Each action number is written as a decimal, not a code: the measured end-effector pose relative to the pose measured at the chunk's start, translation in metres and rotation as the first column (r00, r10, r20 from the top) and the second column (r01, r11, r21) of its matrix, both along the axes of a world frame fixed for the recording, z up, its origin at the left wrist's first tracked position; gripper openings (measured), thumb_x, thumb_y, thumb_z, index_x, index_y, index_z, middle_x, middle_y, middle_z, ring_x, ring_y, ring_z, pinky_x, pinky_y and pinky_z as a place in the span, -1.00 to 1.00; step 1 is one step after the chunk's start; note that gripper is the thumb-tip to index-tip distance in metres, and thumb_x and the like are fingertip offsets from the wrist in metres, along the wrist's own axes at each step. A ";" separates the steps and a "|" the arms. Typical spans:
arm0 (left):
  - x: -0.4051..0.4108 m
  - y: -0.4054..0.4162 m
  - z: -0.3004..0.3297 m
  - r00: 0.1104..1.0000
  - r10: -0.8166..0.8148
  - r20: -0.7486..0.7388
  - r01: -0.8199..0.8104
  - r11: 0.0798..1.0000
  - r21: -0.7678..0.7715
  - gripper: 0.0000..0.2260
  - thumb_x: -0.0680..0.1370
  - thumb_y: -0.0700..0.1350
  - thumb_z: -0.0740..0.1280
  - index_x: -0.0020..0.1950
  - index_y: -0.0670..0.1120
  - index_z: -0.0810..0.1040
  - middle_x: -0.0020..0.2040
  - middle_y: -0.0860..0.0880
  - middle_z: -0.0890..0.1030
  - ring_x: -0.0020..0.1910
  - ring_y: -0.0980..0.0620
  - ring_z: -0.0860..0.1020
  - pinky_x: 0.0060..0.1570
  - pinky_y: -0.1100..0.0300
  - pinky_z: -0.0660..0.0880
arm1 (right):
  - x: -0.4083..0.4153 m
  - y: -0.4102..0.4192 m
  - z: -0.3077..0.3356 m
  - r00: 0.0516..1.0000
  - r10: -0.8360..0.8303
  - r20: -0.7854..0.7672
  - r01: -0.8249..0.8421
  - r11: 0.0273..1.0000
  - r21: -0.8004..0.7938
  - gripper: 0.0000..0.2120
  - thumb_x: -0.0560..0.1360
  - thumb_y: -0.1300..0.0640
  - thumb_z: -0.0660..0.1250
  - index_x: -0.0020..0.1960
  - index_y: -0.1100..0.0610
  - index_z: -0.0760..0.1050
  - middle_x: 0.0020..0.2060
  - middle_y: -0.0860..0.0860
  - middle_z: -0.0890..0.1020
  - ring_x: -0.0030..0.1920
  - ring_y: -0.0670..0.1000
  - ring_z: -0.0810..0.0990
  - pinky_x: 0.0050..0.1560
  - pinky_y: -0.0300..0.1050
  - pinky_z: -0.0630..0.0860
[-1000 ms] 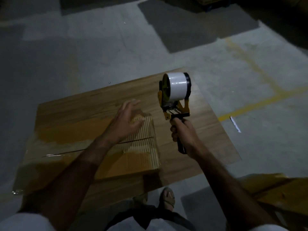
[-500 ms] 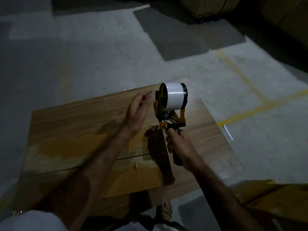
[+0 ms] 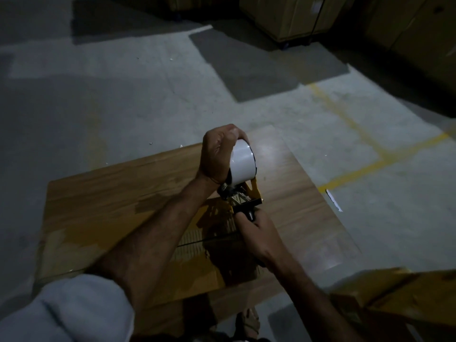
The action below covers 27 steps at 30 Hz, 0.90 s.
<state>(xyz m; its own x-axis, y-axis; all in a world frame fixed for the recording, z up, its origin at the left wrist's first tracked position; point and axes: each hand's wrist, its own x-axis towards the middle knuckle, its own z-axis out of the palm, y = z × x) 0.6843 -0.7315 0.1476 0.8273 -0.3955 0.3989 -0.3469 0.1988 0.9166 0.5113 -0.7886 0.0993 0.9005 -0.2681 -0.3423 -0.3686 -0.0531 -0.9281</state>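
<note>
A yellow tape dispenser (image 3: 246, 196) carrying a white tape roll (image 3: 243, 164) is held upright above a flat wood-grain board (image 3: 111, 193). My right hand (image 3: 256, 225) grips the dispenser's dark handle from below. My left hand (image 3: 218, 151) curls over the top and left side of the roll. A smaller piece of ribbed cardboard (image 3: 195, 240) lies on the board under my arms, partly in shadow.
The board lies on a grey concrete floor with yellow painted lines (image 3: 370, 164). A white scrap (image 3: 334, 199) lies by the board's right edge. Cardboard (image 3: 407, 292) sits at the lower right. Large boxes (image 3: 296, 18) stand at the back. My foot (image 3: 248, 322) shows below.
My left hand rose from the ribbed cardboard to the dispenser and now grips the tape roll. The right hand kept hold of the handle. The view tilted up a little.
</note>
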 end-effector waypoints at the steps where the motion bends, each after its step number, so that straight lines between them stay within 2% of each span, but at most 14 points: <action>1: -0.002 0.000 0.000 1.000 -0.003 -0.003 0.003 1.000 -0.003 -0.62 0.57 0.01 0.15 -0.20 -0.21 0.61 -0.26 -0.19 0.59 -0.27 -0.16 0.56 -0.20 0.01 0.45 | -0.002 -0.001 0.000 1.000 -0.001 -0.007 0.001 1.000 -0.017 -0.75 0.63 0.05 0.27 -0.22 0.03 0.44 -0.41 -0.04 0.43 -0.41 -0.04 0.38 -0.39 -0.11 0.32; 5: -0.006 0.000 0.005 0.997 -0.080 -0.017 0.081 0.995 0.051 -0.63 0.57 0.01 0.19 -0.21 -0.24 0.58 -0.27 -0.25 0.56 -0.28 -0.13 0.54 -0.25 -0.01 0.42 | -0.008 -0.002 0.000 0.999 -0.020 -0.039 0.020 1.000 -0.001 -0.79 0.64 0.06 0.27 -0.16 0.09 0.46 -0.38 -0.01 0.44 -0.40 -0.04 0.40 -0.35 -0.08 0.32; 8: -0.001 0.000 0.010 0.982 -0.182 -0.057 0.187 0.976 0.112 -0.64 0.60 -0.08 0.20 -0.15 -0.34 0.60 -0.18 -0.33 0.60 -0.20 -0.16 0.57 -0.16 0.05 0.46 | -0.010 -0.002 -0.001 0.998 -0.050 -0.035 0.050 0.999 0.010 -0.79 0.65 0.07 0.27 -0.15 0.09 0.46 -0.37 -0.03 0.45 -0.39 -0.04 0.40 -0.36 -0.10 0.33; 11: -0.001 -0.003 0.019 0.979 -0.189 -0.078 0.199 0.970 0.141 -0.64 0.60 -0.15 0.17 -0.20 -0.42 0.54 -0.21 -0.42 0.55 -0.24 -0.15 0.51 -0.16 0.02 0.39 | -0.011 -0.004 -0.001 0.999 -0.049 -0.006 0.049 0.999 -0.012 -0.77 0.65 0.08 0.26 -0.19 0.06 0.46 -0.43 -0.12 0.46 -0.43 -0.10 0.41 -0.40 -0.16 0.35; 13: -0.003 -0.008 0.024 0.978 -0.198 -0.058 0.206 0.958 0.200 -0.61 0.61 -0.12 0.15 -0.20 -0.40 0.55 -0.19 -0.40 0.56 -0.22 -0.13 0.52 -0.14 0.01 0.40 | -0.011 -0.005 -0.001 0.998 -0.056 0.007 0.056 0.998 -0.007 -0.77 0.66 0.09 0.26 -0.19 0.06 0.44 -0.42 -0.11 0.44 -0.41 -0.09 0.40 -0.40 -0.17 0.34; 15: -0.003 -0.010 0.029 0.971 -0.233 -0.061 0.241 0.938 0.251 -0.55 0.66 -0.03 0.11 -0.04 -0.35 0.62 -0.02 -0.30 0.64 -0.07 -0.09 0.59 0.00 0.05 0.45 | -0.010 -0.008 0.000 0.997 -0.077 0.022 0.077 0.997 0.009 -0.76 0.66 0.10 0.25 -0.18 0.07 0.42 -0.40 -0.06 0.41 -0.38 -0.03 0.38 -0.39 -0.14 0.31; 16: 0.000 -0.008 0.030 0.968 -0.239 -0.078 0.252 0.929 0.270 -0.54 0.70 0.01 0.06 0.11 -0.27 0.65 0.14 -0.19 0.66 0.11 -0.04 0.61 0.15 0.10 0.45 | -0.008 -0.010 0.000 0.995 -0.092 0.030 0.091 0.996 0.021 -0.77 0.67 0.11 0.24 -0.17 0.09 0.42 -0.40 -0.03 0.40 -0.38 0.00 0.36 -0.39 -0.12 0.30; 17: 0.003 -0.004 0.028 0.971 -0.222 -0.089 0.238 0.929 0.284 -0.53 0.72 0.04 0.01 0.26 -0.18 0.63 0.28 -0.07 0.63 0.29 0.04 0.55 0.29 0.21 0.39 | -0.007 -0.013 0.001 0.994 -0.107 0.035 0.106 0.994 0.027 -0.78 0.67 0.11 0.24 -0.16 0.10 0.43 -0.39 -0.01 0.38 -0.39 -0.01 0.35 -0.40 -0.13 0.30; 18: 0.008 0.003 0.023 0.979 -0.178 -0.099 0.199 0.935 0.294 -0.52 0.72 0.08 -0.02 0.36 -0.09 0.59 0.35 0.06 0.58 0.37 0.13 0.49 0.33 0.35 0.32 | -0.006 -0.015 0.001 0.992 -0.122 0.037 0.122 0.992 0.020 -0.80 0.67 0.12 0.24 -0.13 0.12 0.44 -0.38 0.03 0.38 -0.40 -0.01 0.34 -0.40 -0.13 0.29; 20: 0.013 0.022 0.003 0.988 -0.045 -0.147 0.089 0.948 0.305 -0.57 0.71 0.11 0.06 0.43 -0.03 0.54 0.33 0.15 0.56 0.33 0.27 0.48 0.30 0.42 0.37 | -0.003 -0.022 0.000 0.989 -0.143 0.030 0.143 0.990 -0.001 -0.84 0.67 0.13 0.24 -0.08 0.13 0.46 -0.33 0.09 0.38 -0.38 0.03 0.33 -0.40 -0.12 0.28; 22: 0.013 0.044 -0.029 0.981 0.077 -0.179 0.000 0.919 0.395 -0.68 0.71 -0.01 0.26 0.42 -0.06 0.54 0.30 0.09 0.57 0.27 0.23 0.52 0.35 0.21 0.48 | -0.002 -0.028 -0.001 0.990 -0.140 0.017 0.140 0.990 0.003 -0.84 0.67 0.14 0.24 -0.06 0.15 0.46 -0.33 0.10 0.38 -0.38 0.04 0.33 -0.41 -0.13 0.29; 23: 0.010 0.055 -0.045 0.974 0.102 -0.204 0.004 0.885 0.466 -0.68 0.67 -0.07 0.34 0.43 -0.06 0.53 0.30 0.06 0.57 0.26 0.18 0.53 0.35 0.10 0.51 | -0.001 -0.029 -0.002 0.991 -0.131 0.011 0.131 0.991 0.005 -0.84 0.68 0.14 0.24 -0.06 0.16 0.47 -0.33 0.09 0.39 -0.38 0.02 0.33 -0.41 -0.13 0.30; 25: 0.003 0.072 -0.069 0.951 0.068 -0.303 0.120 0.819 0.561 -0.56 0.59 -0.12 0.46 0.46 0.03 0.50 0.33 0.05 0.55 0.27 0.12 0.53 0.31 0.02 0.54 | 0.000 -0.030 -0.004 0.994 -0.112 0.001 0.112 0.994 -0.008 -0.84 0.68 0.14 0.23 -0.06 0.17 0.48 -0.30 0.12 0.41 -0.35 0.06 0.34 -0.39 -0.10 0.31; 27: -0.004 0.076 -0.083 0.934 -0.016 -0.357 0.247 0.750 0.614 -0.46 0.52 -0.09 0.53 0.47 0.10 0.47 0.35 0.10 0.52 0.28 0.20 0.50 0.30 0.06 0.52 | 0.001 -0.027 -0.006 0.995 -0.100 0.003 0.100 0.995 -0.027 -0.82 0.68 0.13 0.23 -0.07 0.17 0.48 -0.28 0.13 0.42 -0.33 0.07 0.34 -0.37 -0.08 0.31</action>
<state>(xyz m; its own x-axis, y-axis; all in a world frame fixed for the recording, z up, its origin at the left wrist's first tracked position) 0.6800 -0.6550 0.0647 0.7777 -0.5738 -0.2567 -0.0388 -0.4514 0.8915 0.5120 -0.8157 0.0934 0.8694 -0.3657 -0.3323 -0.3719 -0.0414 -0.9274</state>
